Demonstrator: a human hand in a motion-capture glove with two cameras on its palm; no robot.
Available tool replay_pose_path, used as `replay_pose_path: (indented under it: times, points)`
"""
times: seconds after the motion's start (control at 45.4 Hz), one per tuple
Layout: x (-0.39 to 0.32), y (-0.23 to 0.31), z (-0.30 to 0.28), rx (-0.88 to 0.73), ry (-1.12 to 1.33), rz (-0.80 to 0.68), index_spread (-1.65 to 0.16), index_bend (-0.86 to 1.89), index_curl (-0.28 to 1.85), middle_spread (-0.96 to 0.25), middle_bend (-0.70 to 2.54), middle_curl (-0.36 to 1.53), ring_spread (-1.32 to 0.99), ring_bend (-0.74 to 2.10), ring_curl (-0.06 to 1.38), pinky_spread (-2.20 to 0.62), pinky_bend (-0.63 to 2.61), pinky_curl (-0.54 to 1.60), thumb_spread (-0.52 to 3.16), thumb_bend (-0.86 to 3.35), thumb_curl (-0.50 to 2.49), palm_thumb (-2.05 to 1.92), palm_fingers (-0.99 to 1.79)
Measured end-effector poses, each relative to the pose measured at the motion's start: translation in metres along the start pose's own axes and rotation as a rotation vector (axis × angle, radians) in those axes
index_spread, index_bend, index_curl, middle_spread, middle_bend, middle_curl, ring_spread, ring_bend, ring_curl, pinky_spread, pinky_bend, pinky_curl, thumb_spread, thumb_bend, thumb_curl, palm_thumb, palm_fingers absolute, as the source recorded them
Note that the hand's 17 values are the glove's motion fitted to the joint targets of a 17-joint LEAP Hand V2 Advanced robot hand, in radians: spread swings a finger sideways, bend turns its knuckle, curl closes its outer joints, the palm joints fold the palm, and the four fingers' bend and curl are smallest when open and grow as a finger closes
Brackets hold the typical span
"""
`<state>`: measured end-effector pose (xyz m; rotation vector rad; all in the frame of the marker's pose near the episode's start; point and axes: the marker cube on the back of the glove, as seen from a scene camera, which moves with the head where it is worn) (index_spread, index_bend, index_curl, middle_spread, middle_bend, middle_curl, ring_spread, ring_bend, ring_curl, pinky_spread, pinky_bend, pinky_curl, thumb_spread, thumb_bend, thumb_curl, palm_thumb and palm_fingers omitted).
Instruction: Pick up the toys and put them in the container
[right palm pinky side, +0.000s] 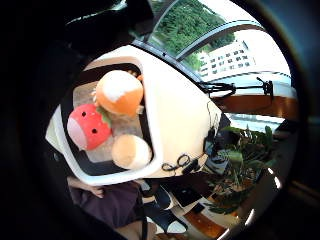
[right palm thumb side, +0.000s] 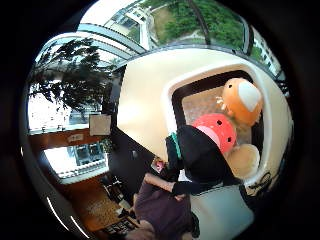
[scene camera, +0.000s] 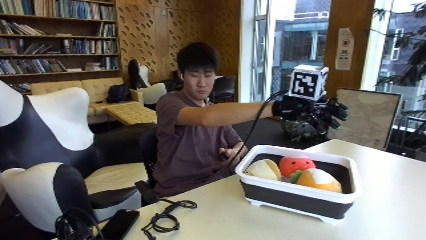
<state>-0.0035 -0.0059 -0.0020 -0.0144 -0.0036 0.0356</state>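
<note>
Lying lengthwise in the container, three toys; gloved right hand above, fingers apparently spread.

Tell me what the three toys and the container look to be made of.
Toys: red toy, orange toy and cream toy look like soft plush, with matte, fuzzy, rounded surfaces. Container: seemingly plastic, with a smooth white rim and dark walls; possibly collapsible.

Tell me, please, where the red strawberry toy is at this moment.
In the outside view the red strawberry toy sits inside the white-rimmed container on the table, between the cream toy and the orange toy.
</note>
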Motion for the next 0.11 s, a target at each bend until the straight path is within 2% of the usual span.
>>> replay_pose_path:
  times: [0.11]
  points:
    - [-0.0015,0.0023,0.0023,0.006,0.000,-0.017,-0.17,0.05,0.16,0.07,0.11,0.38,0.01,0.50,0.40,0.03,1.08,0.39,1.27,-0.01,0.44,0.09,-0.30]
